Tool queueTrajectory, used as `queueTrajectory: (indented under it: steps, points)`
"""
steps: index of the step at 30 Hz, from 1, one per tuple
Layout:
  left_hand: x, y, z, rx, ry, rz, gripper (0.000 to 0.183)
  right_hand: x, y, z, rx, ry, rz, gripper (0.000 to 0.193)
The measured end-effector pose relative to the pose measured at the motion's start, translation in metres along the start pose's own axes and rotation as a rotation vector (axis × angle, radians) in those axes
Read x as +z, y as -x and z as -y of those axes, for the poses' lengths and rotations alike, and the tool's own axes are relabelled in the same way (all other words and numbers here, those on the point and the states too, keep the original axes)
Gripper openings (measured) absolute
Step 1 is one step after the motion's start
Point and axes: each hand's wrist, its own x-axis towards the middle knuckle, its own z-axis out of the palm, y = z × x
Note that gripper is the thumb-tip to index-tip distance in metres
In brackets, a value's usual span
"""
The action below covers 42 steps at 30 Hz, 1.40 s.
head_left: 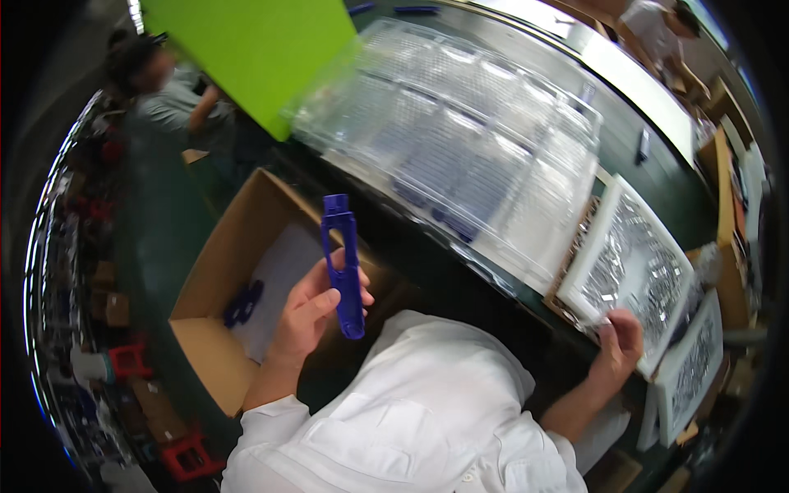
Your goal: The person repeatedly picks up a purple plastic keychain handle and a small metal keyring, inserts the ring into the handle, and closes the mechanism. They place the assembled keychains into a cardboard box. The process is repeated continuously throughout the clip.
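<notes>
My left hand (308, 311) is closed round the lower half of a long blue plastic housing (348, 271) with a long cut-out, held upright over the side of a cardboard box. My right hand (616, 353) is at the near edge of a white foam tray (593, 306) of small shiny metal pieces (633, 255). Its thumb and fingertips are pinched together; whatever may be between them is too small to make out. Inside the cardboard box (215, 263) to my left lie more blue plastic parts (244, 304) on a pale sheet.
Clear plastic compartment trays (468, 123), some with blue parts showing beneath, cover the bench ahead. A green panel (255, 49) rises at the far left. A second foam tray (692, 370) leans at the right. One person (185, 107) is at the left, another (657, 41) far right.
</notes>
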Motion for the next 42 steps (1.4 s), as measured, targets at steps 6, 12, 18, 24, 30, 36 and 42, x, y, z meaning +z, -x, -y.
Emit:
queueTrajectory:
  steps: [6,12,18,24,30,36,42]
  points:
    - [0.116,-0.05,0.083,-0.351,0.208,0.486,0.065,0.065,-0.023,0.048,-0.121,-0.034,0.307,0.02]
    - [0.155,-0.057,0.1,-0.374,0.046,0.627,0.059,0.068,-0.009,0.043,-0.232,0.37,0.251,0.018]
    - [0.153,-0.061,0.113,-0.362,-0.026,0.633,0.056,0.072,-0.001,0.033,-0.227,0.525,0.235,0.017]
    - [0.151,-0.066,0.122,-0.35,-0.056,0.61,0.055,0.078,-0.008,0.028,-0.25,0.661,0.298,0.014]
    - [0.147,-0.069,0.129,-0.252,-0.148,0.598,0.056,0.083,-0.011,0.015,-0.289,0.723,0.397,0.012]
    - [0.146,-0.071,0.141,-0.139,-0.228,0.585,0.05,0.081,-0.005,0.004,-0.255,0.71,0.372,0.024]
    - [0.154,-0.074,0.144,0.021,-0.273,0.537,0.031,0.085,0.005,0.003,-0.115,0.582,0.141,0.039]
